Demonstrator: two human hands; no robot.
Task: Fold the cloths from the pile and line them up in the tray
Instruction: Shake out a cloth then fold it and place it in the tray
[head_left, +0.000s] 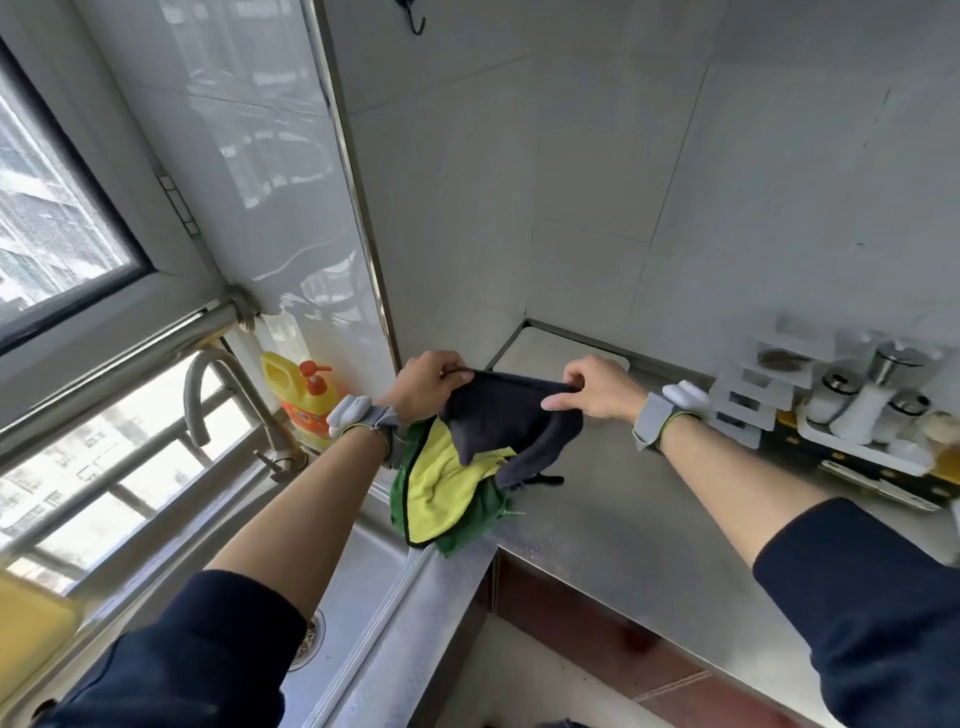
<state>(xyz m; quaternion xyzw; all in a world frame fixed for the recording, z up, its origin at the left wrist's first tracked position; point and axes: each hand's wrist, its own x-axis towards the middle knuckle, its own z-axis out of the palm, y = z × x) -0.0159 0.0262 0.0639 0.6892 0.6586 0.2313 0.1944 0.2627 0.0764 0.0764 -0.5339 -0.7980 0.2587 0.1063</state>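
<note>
Sleeves (182, 654): dark blue, ending short of bare forearms; a grey band (363, 418) at each wrist.

Left hand (428, 382): fingers curled, pinching one top corner of the navy cloth (511, 415).

Right hand (597, 387): fingers curled on the other top corner, one digit sticking out straight.

Navy cloth: held up between the hands above the counter (649, 493), lower part sagging onto the pile.

Pile: yellow cloth (436, 483) with dark trim, lying on a green cloth (467, 525), at the counter's edge beside the sink (358, 571) (the green one overhangs the edge).

Tray (540, 348): pale, in the counter's back corner against the tiled wall, just behind the hands and partly hidden by them.

Tap (208, 384) and yellow bottle (306, 400): behind the sink, below the window.

Rack (872, 431) of jars: at the counter's right end.
</note>
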